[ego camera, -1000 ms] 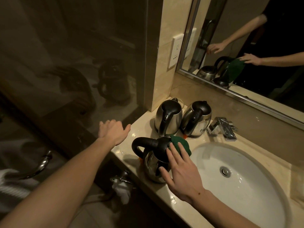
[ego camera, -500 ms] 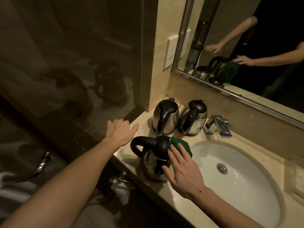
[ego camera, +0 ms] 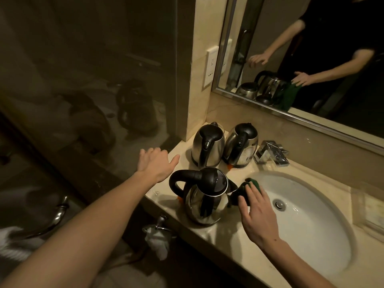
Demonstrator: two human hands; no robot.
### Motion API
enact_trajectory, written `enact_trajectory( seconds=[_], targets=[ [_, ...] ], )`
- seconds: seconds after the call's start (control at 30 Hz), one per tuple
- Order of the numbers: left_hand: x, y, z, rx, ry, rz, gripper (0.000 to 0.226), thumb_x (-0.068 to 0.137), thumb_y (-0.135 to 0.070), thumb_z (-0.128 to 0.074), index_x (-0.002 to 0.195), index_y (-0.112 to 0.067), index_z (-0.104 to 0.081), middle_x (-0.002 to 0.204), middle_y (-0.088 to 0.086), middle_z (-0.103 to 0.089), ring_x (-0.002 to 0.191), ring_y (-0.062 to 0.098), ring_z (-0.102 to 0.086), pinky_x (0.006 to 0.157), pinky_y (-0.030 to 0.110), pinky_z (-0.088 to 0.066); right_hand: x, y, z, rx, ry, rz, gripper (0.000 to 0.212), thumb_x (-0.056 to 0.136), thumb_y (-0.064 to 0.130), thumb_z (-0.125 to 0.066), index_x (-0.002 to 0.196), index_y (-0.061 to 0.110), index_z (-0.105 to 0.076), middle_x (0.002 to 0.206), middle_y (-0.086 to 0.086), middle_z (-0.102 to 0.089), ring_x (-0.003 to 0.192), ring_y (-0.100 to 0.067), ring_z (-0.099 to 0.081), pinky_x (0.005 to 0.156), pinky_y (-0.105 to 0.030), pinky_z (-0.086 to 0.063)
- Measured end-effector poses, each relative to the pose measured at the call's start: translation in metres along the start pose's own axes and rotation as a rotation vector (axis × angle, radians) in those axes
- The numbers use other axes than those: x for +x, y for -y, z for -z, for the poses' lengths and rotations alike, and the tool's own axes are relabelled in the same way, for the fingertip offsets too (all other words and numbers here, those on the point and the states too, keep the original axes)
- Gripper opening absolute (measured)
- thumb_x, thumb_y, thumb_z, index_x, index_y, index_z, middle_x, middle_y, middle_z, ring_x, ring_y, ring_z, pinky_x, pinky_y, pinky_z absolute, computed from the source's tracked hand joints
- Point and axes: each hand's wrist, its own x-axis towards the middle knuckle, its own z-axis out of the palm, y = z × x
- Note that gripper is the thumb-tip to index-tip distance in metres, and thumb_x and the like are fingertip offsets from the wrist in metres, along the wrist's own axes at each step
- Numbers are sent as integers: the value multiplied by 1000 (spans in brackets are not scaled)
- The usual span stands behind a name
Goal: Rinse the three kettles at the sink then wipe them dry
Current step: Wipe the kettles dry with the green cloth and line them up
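Note:
Three steel kettles with black lids stand on the beige counter (ego camera: 209, 235) left of the sink (ego camera: 307, 221). The nearest kettle (ego camera: 202, 201) has its black handle pointing left. The back-left kettle (ego camera: 207, 145) and the back-right kettle (ego camera: 241, 145) stand side by side by the wall. My right hand (ego camera: 256, 213) presses a green cloth (ego camera: 248, 189) against the right side of the nearest kettle, fingers fairly straight. My left hand (ego camera: 155, 163) hovers open over the counter's left end, touching nothing.
A chrome tap (ego camera: 272, 152) sits behind the white basin. A mirror (ego camera: 311, 59) hangs above and reflects my arms and the kettles. A glass partition (ego camera: 93, 90) rises on the left. A wall socket (ego camera: 211, 67) is beside the mirror. The counter drops off at the front edge.
My right hand slid the green cloth from the top of the nearest kettle's lid down to its right side, toward the sink. My left hand stayed hovering in about the same place.

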Motion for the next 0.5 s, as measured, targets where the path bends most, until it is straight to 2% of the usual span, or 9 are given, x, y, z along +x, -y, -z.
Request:
enact_trajectory(
  seconds=[0.1, 0.2, 0.27, 0.33, 0.4, 0.47, 0.5],
  targets=[
    [-1, -2, 3, -16, 0, -39, 64, 101, -61, -22, 98, -15, -65, 111, 6, -66, 107, 23, -58, 104, 47, -36, -26, -7, -25, -41, 98, -40, 85, 88, 66, -3, 148, 16, -37, 156, -1, -32, 146, -19, -16, 114, -26, -8],
    [-3, -3, 3, -18, 6, -69, 64, 101, -61, -22, 99, -14, -65, 112, 7, -66, 107, 24, -58, 104, 47, -35, -43, -20, -55, -86, 268, -52, 104, 78, 73, 17, 151, 15, -29, 158, -3, -24, 147, -19, -10, 116, -27, -4],
    [-5, -3, 2, -26, 13, -79, 65, 101, -60, -21, 102, -13, -66, 113, 7, -65, 108, 24, -58, 105, 48, -35, -48, -25, -69, -89, 365, -78, 110, 71, 74, 22, 153, 15, -21, 161, -2, -16, 148, -20, -5, 117, -30, -3],
    [-8, -3, 1, -29, 18, -85, 65, 102, -60, -21, 105, -13, -66, 113, 7, -65, 109, 24, -57, 105, 47, -34, -49, -25, -76, -72, 482, -110, 110, 68, 74, 15, 153, 16, -21, 161, -1, -13, 149, -20, -3, 118, -32, -2],
    [-10, -1, 1, -29, 18, -93, 66, 102, -60, -21, 106, -13, -66, 112, 7, -65, 108, 24, -57, 104, 47, -34, -46, -25, -83, -51, 581, -121, 101, 75, 74, 4, 152, 17, -28, 161, -2, -16, 149, -21, -5, 119, -34, -3],
    [-13, 1, 1, -49, 8, -96, 66, 102, -61, -20, 105, -13, -66, 111, 6, -65, 106, 23, -58, 104, 48, -35, -42, -25, -86, -6, 629, -112, 83, 88, 69, -11, 146, 18, -41, 157, -4, -27, 148, -21, -14, 119, -35, -10],
    [-13, 3, 2, -67, 5, -93, 66, 102, -61, -21, 104, -13, -66, 109, 6, -65, 105, 23, -58, 104, 48, -36, -41, -26, -85, 35, 616, -105, 72, 93, 64, -19, 137, 18, -52, 151, -5, -39, 144, -20, -26, 116, -33, -19]
  ],
)
